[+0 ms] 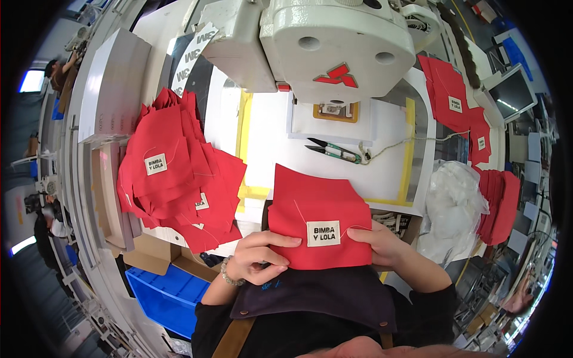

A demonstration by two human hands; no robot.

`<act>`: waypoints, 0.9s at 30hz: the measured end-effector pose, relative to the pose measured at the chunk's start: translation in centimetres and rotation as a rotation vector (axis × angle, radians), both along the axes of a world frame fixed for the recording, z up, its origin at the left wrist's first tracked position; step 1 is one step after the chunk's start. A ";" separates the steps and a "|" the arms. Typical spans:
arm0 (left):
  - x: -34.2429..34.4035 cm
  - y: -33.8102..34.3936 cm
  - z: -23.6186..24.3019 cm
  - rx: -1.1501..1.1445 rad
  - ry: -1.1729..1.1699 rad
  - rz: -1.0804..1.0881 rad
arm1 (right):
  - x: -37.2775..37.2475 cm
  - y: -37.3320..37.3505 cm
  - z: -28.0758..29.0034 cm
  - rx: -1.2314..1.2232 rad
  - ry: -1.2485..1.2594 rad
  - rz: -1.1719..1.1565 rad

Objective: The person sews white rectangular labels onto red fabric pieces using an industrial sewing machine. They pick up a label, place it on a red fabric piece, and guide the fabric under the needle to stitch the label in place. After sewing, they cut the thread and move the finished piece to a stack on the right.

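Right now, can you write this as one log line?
left grip: touching red fabric panel | right grip: holding same panel | thread snips: lying beyond panel

The camera rode on the person's head, left of a side-by-side pair, and from where I stood it faced down and forward. It caught the left hand (255, 258) and right hand (387, 244) from close above, the white work surface (271, 137) beyond them and the white machine (352, 51) topmost, the room bending toward its fisheye rim.
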State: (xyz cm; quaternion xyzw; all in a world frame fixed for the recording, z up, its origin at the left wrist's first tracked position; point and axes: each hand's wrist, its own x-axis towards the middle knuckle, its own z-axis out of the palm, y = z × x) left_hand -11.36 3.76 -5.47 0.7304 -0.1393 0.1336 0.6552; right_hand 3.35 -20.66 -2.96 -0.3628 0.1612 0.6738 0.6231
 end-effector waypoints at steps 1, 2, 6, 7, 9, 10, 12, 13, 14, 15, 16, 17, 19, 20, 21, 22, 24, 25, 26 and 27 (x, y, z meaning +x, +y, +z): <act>-0.1 0.3 0.0 0.042 -0.002 0.007 | 0.2 0.0 0.1 0.049 -0.040 -0.009; -0.1 0.5 0.0 0.084 -0.003 0.015 | 0.4 -0.1 0.1 0.098 -0.079 -0.018; 1.1 0.5 0.1 0.117 -0.086 0.065 | 1.0 0.3 0.5 0.140 -0.193 -0.025; 1.3 0.4 0.2 0.119 -0.092 0.072 | 1.1 0.4 0.6 0.136 -0.196 -0.022; 1.6 0.5 0.3 0.127 -0.102 0.087 | 1.2 0.4 0.7 0.128 -0.202 -0.014; 1.7 0.5 0.4 0.133 -0.108 0.095 | 1.3 0.4 0.8 0.137 -0.217 -0.022; 1.8 0.6 0.4 0.130 -0.105 0.106 | 1.4 0.5 0.9 0.157 -0.247 -0.035; 1.6 0.6 0.3 0.120 -0.096 0.110 | 1.4 0.5 1.0 0.160 -0.239 -0.042; 1.6 0.6 0.2 0.111 -0.087 0.114 | 1.5 0.5 1.0 0.163 -0.230 -0.048; 1.9 0.6 0.3 0.088 -0.113 0.103 | 1.6 0.5 1.0 0.166 -0.222 -0.054; 2.4 0.6 0.5 0.068 -0.137 0.094 | 1.7 0.5 0.9 0.188 -0.228 -0.061; 2.6 0.6 0.6 0.048 -0.162 0.085 | 1.7 0.4 0.6 0.209 -0.233 -0.067; 2.6 0.7 0.6 0.041 -0.146 0.060 | 1.7 0.1 0.1 0.246 -0.226 -0.085; 2.5 0.8 0.6 0.040 -0.136 0.049 | 1.7 -0.1 -0.2 0.261 -0.213 -0.096; 2.6 0.8 0.6 0.034 -0.138 0.036 | 1.7 -0.3 -0.4 0.275 -0.200 -0.107; 2.7 0.8 0.7 0.029 -0.139 0.024 | 1.7 -0.5 -0.6 0.284 -0.180 -0.114; 2.8 0.8 0.8 0.020 -0.130 0.009 | 1.7 -0.7 -0.8 0.299 -0.140 -0.127; 2.8 0.8 0.8 0.016 -0.118 0.006 | 1.8 -0.7 -0.8 0.297 -0.121 -0.137; 2.8 0.8 0.9 0.011 -0.106 0.003 | 1.9 -0.6 -0.8 0.295 -0.103 -0.146; 2.7 0.8 0.9 0.024 -0.101 0.006 | 2.0 -0.6 -0.7 0.292 -0.085 -0.156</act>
